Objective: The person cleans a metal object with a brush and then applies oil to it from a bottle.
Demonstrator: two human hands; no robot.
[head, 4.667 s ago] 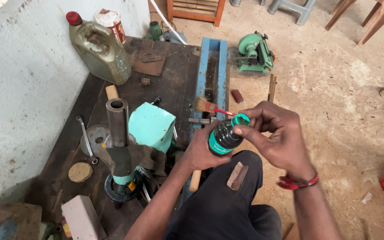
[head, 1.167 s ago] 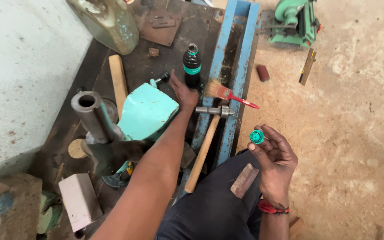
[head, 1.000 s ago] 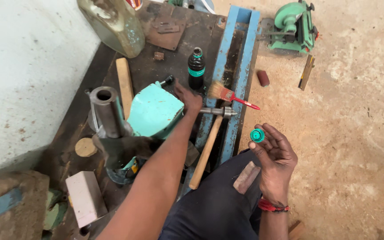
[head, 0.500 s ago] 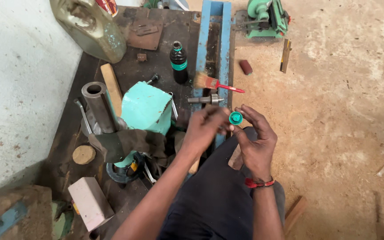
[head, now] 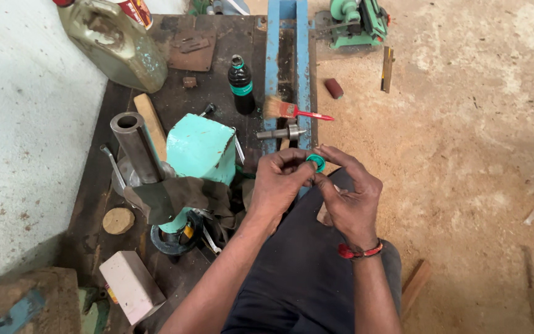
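Two hands, left hand point(head: 279, 185) and right hand point(head: 350, 198), pinching one green cap point(head: 316, 162) (dark green-banded bottle point(head: 240, 85) beyond).

Bright, even daylight; soft short shadows, sharp focus, slight wide-angle stretch at edges.

Workshop. Oil-stained bench point(head: 217, 68) carries a teal machine casting point(head: 200, 148); beside it a steel tube point(head: 136, 145), behind it an oil jug point(head: 114, 43). Sawdust-strewn floor point(head: 465, 154) alongside.

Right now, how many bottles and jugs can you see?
2. A small dark bottle stands open on the board; a big oily jug stands at its far left corner. Others may be hidden.
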